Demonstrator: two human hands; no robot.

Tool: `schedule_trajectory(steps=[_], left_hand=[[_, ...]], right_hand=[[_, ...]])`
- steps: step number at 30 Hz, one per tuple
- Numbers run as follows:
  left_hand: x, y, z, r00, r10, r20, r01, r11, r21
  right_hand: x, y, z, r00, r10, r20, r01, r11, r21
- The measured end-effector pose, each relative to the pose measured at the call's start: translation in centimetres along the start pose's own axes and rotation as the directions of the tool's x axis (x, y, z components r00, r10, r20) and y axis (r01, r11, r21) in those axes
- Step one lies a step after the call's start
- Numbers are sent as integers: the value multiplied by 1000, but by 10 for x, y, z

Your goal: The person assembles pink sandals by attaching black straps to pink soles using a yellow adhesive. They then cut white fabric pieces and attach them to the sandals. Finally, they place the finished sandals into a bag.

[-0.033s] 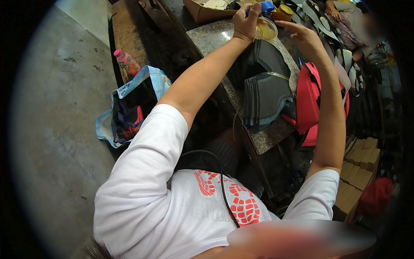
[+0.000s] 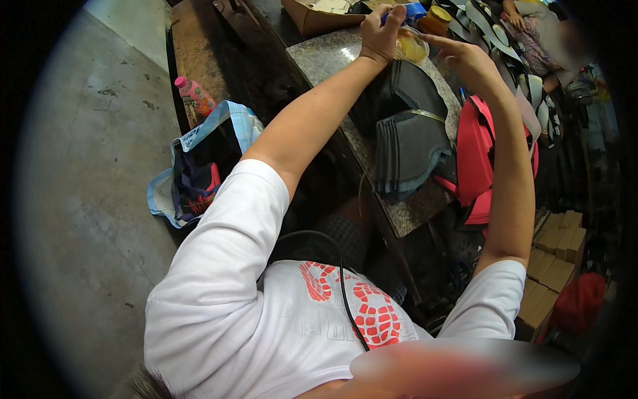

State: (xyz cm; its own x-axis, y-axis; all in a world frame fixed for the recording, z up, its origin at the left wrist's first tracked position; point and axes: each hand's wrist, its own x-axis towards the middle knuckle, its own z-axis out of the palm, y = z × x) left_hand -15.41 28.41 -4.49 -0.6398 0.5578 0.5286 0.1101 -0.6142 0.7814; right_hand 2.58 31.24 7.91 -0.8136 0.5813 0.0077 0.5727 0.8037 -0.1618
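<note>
At the far end of the speckled stone slab (image 2: pixel 325 56), my left hand (image 2: pixel 381 34) is closed with its thumb raised. What its fingers hold, if anything, is hidden. Beside it is a clear round container (image 2: pixel 413 46) with something yellow inside. A blue object (image 2: pixel 415 11) shows just behind my left thumb. My right hand (image 2: pixel 468 63) has its index finger stretched toward the container's rim, the other fingers bent, and nothing visible in it. Dark grey curved cut pieces (image 2: pixel 407 149) lie stacked on the slab nearer to me, a pale band across one bundle.
Red-pink pieces (image 2: pixel 473 156) lie right of the slab. A cardboard box (image 2: pixel 312 20) and a yellow-lidded jar (image 2: pixel 435 20) stand beyond. A light-blue bag (image 2: pixel 226 123) and pink-capped bottle (image 2: pixel 194 94) are left. Small cardboard boxes (image 2: pixel 548 266) are stacked right. Another person (image 2: pixel 531 40) sits far right.
My right index fingertip has shifted very slightly left, toward the clear container. The rest looks the same.
</note>
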Motion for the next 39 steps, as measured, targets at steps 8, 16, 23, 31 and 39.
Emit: schedule_trajectory(steps=[8,16,23,31,39], left_hand=[[9,11,-1,971,137,198,-172,970,173],[15,-6,-3,960,279,33,-281,949,145],[25,1,-32,916,-48,398,-65,962,266],[30,52,-37,902,47,428,-295,791,535],[-88,203,-34,703,-550,450,-240,411,879]], right_hand=[[24,-44,2,931,112,346,56,897,-439],[20,-31,-14,993,84,79,-99,974,206],[-40,-18,-53,994,-9,112,2,998,61],[-152,5,-124,854,134,-503,28,953,302],[-179,-31,4,854,423,-302,66,487,871]])
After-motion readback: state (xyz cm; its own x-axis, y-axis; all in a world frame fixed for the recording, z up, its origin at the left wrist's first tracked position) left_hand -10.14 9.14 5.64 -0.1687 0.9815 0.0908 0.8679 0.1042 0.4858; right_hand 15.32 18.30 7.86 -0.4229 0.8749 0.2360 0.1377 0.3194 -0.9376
